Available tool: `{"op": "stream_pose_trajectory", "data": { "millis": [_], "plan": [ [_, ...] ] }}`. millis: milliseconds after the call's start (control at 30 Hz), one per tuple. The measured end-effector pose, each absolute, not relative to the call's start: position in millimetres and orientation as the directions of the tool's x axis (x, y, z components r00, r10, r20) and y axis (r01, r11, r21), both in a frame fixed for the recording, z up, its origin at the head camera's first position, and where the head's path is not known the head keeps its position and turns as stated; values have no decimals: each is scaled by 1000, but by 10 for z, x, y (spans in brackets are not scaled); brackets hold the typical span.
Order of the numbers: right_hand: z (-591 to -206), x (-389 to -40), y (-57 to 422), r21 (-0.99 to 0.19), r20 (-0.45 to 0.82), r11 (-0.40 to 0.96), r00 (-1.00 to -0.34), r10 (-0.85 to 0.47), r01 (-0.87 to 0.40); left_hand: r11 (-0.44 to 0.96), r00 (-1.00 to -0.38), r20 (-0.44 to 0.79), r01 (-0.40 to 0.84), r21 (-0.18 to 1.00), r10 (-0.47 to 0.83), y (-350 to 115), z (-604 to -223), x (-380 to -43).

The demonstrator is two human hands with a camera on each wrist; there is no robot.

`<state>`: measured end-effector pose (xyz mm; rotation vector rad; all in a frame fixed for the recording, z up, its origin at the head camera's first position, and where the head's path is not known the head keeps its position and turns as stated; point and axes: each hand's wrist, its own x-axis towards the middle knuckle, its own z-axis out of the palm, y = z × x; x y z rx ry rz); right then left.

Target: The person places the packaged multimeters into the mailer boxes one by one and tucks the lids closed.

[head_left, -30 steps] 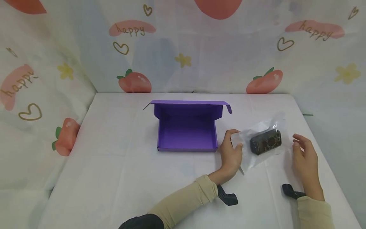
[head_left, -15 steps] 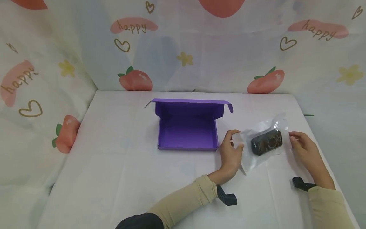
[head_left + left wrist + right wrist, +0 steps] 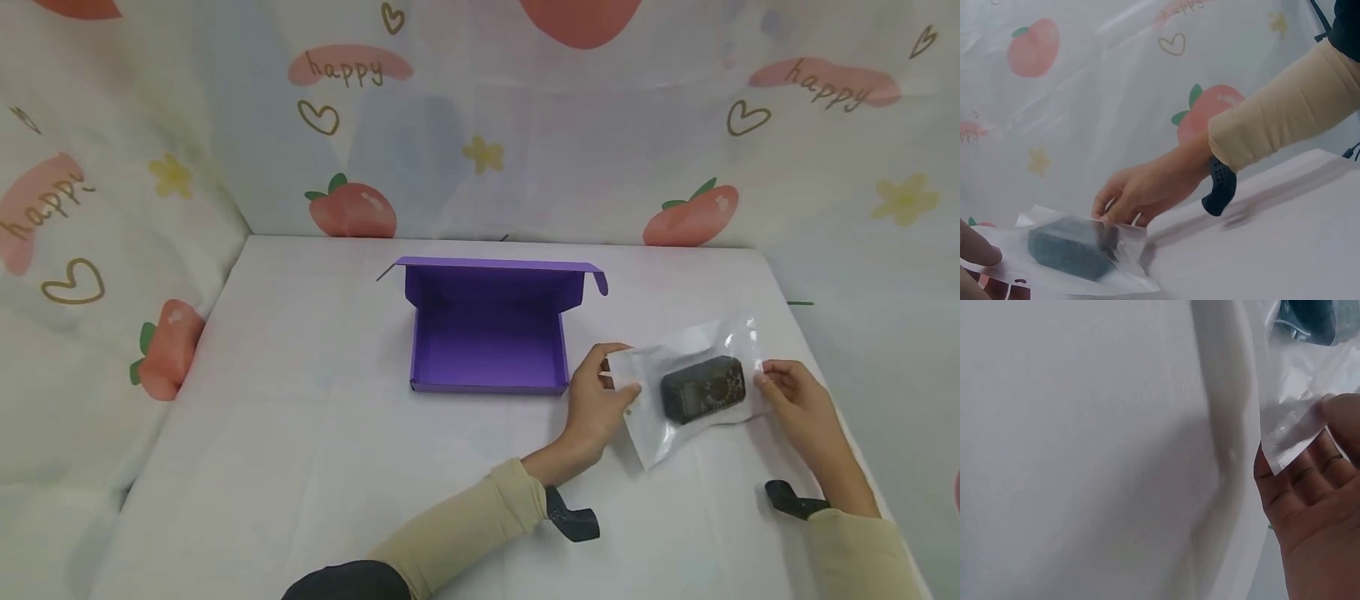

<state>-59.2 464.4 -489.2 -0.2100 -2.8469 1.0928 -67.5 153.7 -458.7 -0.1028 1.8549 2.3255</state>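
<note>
A clear plastic bag (image 3: 647, 433) holds a black multimeter (image 3: 703, 390) with a small grey screen and a round dial. My left hand (image 3: 600, 408) pinches the bag's left end between thumb and fingers. At the opposite end, my right hand (image 3: 802, 408) pinches the bag's edge; in the right wrist view the thumb presses a bag corner (image 3: 1288, 450) against the fingers. The bag is stretched between both hands, close over the table. From the left wrist view, the multimeter (image 3: 1072, 247) shows as a dark block through the plastic.
A purple cardboard box (image 3: 491, 348) stands with its lid raised, just left of my left hand. The white-covered table (image 3: 337, 467) meets a printed cloth backdrop (image 3: 562, 150) behind and at the left. Its right edge runs close beside my right hand.
My right hand has reached the bag's right edge and taken hold of it. The bag has tilted and shifted slightly toward me. My left hand has kept its grip.
</note>
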Motion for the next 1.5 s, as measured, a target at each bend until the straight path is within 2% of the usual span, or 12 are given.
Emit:
{"op": "stream_pose_trajectory", "data": {
  "millis": [200,533,800,1200,1500],
  "plan": [
    [-4838,-434,4387,-667,18,736,-985,170,115,-294,-967,-202,-241,925,157,1271,-4478,-699],
    [-4671,-320,3842,-707,17,695,-978,207,135,-260,-938,-264,-319,912,226,700,-4317,-704],
    [-4558,-186,3420,-790,-10,599,-981,194,127,-260,-947,-235,-288,922,217,263,-4349,-660],
    [-4498,-84,2904,-860,-56,490,-980,191,144,-72,-969,-176,-191,979,175,-44,-4393,-630],
    [-4485,-89,2645,-885,-91,437,-980,176,160,37,-993,-114,-113,993,32,-277,-4423,-641]
  ]
}}
